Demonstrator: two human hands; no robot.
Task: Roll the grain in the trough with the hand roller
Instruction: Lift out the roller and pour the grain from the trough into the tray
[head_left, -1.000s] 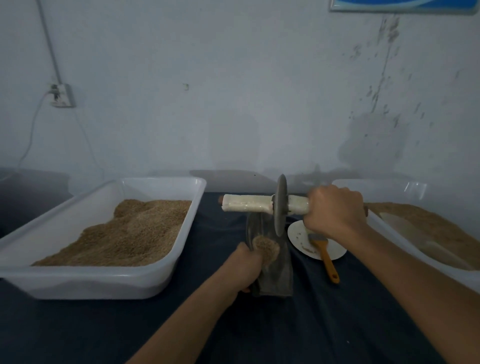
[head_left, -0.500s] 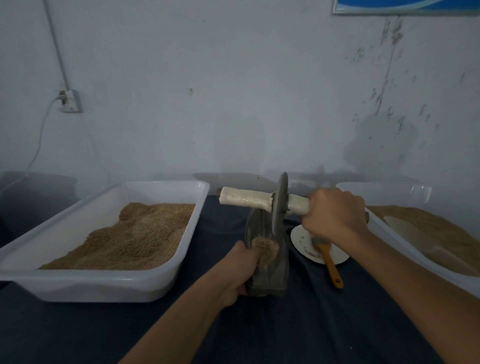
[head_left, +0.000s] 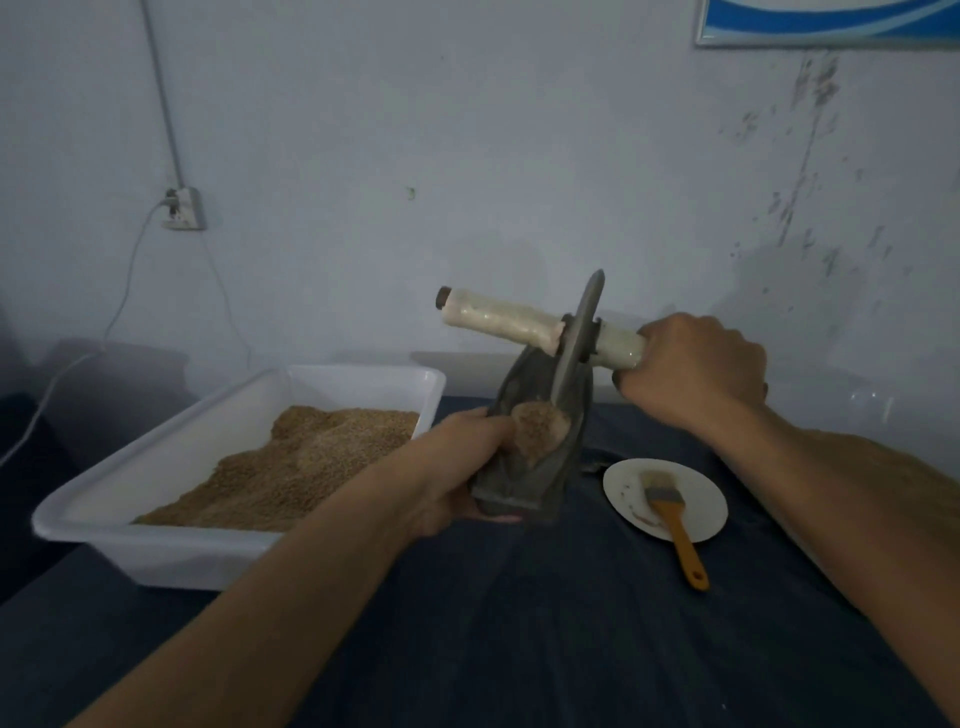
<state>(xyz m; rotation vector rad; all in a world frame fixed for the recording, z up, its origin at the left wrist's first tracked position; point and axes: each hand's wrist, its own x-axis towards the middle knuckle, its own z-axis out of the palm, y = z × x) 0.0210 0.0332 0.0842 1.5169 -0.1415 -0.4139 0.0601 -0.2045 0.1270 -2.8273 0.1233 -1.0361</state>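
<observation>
The dark cloth-covered table (head_left: 571, 623) fills the foreground, with bare cloth between your forearms and out to the near edge. At left sits the white tub (head_left: 156, 540) with brown grain heaped inside, its right wall near your left wrist but apart from it. Centre stage, the dark trough (head_left: 540, 467) stands tilted, near end on the cloth, a mound of grain (head_left: 535, 431) in its channel. Your left hand (head_left: 457, 467) wraps the trough's left edge, fingers curled tight round it. Your right hand (head_left: 696, 369) fists around the right handle of the hand roller (head_left: 519, 322); its disc edge dips into the trough just above the grain. To the right, a small white plate (head_left: 696, 519) carries a brush (head_left: 670, 514), its orange handle overhanging the rim.
</observation>
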